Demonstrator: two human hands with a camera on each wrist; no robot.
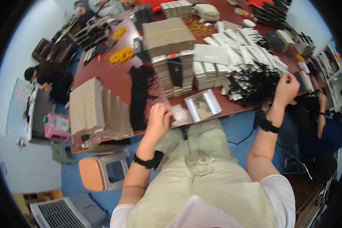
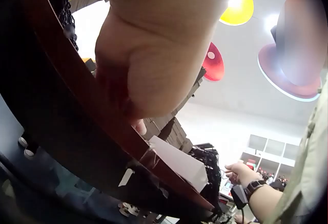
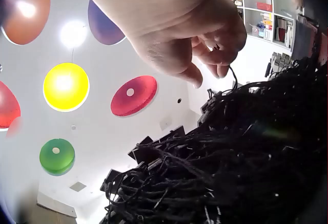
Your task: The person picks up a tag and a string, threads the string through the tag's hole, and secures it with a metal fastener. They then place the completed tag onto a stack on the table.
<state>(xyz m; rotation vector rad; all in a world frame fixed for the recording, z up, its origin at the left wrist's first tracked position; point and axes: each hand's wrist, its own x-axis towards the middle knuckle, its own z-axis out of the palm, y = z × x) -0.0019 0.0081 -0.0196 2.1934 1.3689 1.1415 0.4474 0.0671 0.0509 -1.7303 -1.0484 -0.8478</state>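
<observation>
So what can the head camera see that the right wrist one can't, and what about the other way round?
Only the head view shows the orange-topped stool and the open white box. Only the right wrist view shows the yellow disc and green disc overhead. Both show the right hand and the black strings.

Orange-topped stool (image 1: 91, 175), green-capped bottle (image 1: 59, 124), pink stool (image 1: 49, 132), white wall shelves (image 3: 283, 1)

Black cords (image 3: 236, 142) lie tangled on the table (image 1: 98, 72).
</observation>
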